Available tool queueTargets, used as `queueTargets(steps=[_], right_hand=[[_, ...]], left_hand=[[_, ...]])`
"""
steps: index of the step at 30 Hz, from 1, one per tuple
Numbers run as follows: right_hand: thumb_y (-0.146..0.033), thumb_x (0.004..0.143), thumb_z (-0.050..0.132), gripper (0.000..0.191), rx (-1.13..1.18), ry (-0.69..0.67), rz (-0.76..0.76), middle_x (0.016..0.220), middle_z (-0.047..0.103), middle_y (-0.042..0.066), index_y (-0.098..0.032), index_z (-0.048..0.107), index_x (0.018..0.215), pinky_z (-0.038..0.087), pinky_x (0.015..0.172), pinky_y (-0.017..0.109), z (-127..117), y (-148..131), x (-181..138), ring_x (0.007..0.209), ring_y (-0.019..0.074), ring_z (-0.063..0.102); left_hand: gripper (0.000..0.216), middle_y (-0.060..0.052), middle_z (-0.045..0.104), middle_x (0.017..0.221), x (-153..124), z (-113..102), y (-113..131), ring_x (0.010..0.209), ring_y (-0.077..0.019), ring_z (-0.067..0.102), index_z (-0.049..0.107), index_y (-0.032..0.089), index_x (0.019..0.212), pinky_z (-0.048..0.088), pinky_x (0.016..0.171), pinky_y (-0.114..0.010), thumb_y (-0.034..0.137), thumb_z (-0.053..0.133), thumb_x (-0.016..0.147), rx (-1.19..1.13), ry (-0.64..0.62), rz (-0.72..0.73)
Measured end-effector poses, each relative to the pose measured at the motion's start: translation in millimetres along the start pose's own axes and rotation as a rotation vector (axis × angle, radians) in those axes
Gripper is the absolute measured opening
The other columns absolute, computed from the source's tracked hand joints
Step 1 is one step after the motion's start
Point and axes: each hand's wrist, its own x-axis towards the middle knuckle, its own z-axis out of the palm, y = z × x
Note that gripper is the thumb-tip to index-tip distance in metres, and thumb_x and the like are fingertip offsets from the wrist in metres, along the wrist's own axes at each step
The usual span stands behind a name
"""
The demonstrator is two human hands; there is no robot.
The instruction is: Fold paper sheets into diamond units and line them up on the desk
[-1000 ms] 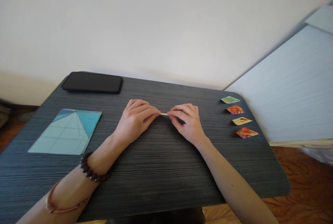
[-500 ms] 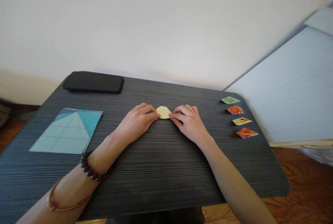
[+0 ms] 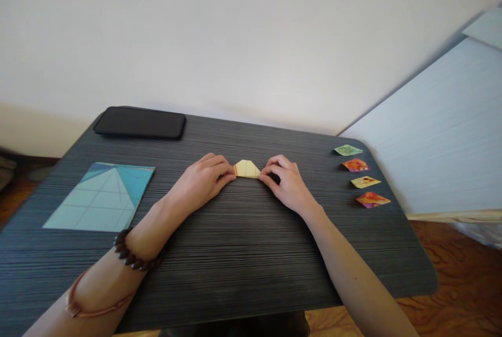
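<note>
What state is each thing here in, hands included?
Held yellow paper: folded, creased
Left hand: pinching that paper's left end
Right hand: pinching that paper's right end
Blue paper: lying flat
Black phone: lying flat, face dark
Green piece: folded
Upper orange piece: folded
Small yellow piece: folded
Lower orange piece: folded
Beaded bracelet: worn
Thin bracelet: worn

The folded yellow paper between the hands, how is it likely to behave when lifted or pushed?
The folded yellow paper is probably very light, given its small size. Its visible crease suggests some stiffness, though it may bend. Its flat face makes rolling unlikely.
</note>
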Motion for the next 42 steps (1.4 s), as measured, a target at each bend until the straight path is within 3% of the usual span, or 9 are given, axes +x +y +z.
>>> queueTargets(steps=[11,21,31,42], right_hand=[[-0.028,0.085,0.051,0.013,0.01,0.069,0.113,0.098,0.055,0.006,-0.019,0.06,0.081,0.039,0.082,0.038,13,-6,2,0.092,0.0204,0.053],[-0.029,0.08,0.055,0.012,-0.025,0.083,0.18,0.094,0.056,0.006,-0.019,0.058,0.076,0.04,0.08,0.038,17,-8,5,0.089,0.0211,0.053],[-0.026,0.081,0.052,0.011,-0.027,0.065,0.177,0.093,0.057,0.006,-0.019,0.059,0.077,0.041,0.081,0.037,14,-9,4,0.088,0.0203,0.055],[-0.027,0.083,0.05,0.013,-0.051,0.016,0.18,0.092,0.056,0.006,-0.019,0.06,0.078,0.042,0.079,0.037,9,-8,4,0.082,0.0188,0.057]], left_hand=[[0.025,-0.005,0.059,0.081,2,-3,-3,0.08,-0.0194,0.053,0.06,0.017,0.082,0.045,0.077,-0.035,0.036,0.045,0.09,0.056,0.018,-0.104],[0.027,-0.007,0.057,0.081,3,1,9,0.082,-0.0222,0.052,0.058,0.017,0.079,0.044,0.075,-0.036,0.039,0.045,0.089,0.265,0.047,-0.253],[0.029,-0.009,0.053,0.089,0,5,9,0.087,-0.0245,0.05,0.059,0.017,0.083,0.043,0.076,-0.038,0.04,0.044,0.09,0.325,0.041,-0.283],[0.023,-0.008,0.051,0.097,2,7,10,0.092,-0.0257,0.047,0.058,0.02,0.094,0.04,0.077,-0.041,0.038,0.043,0.09,0.189,0.018,-0.333]])
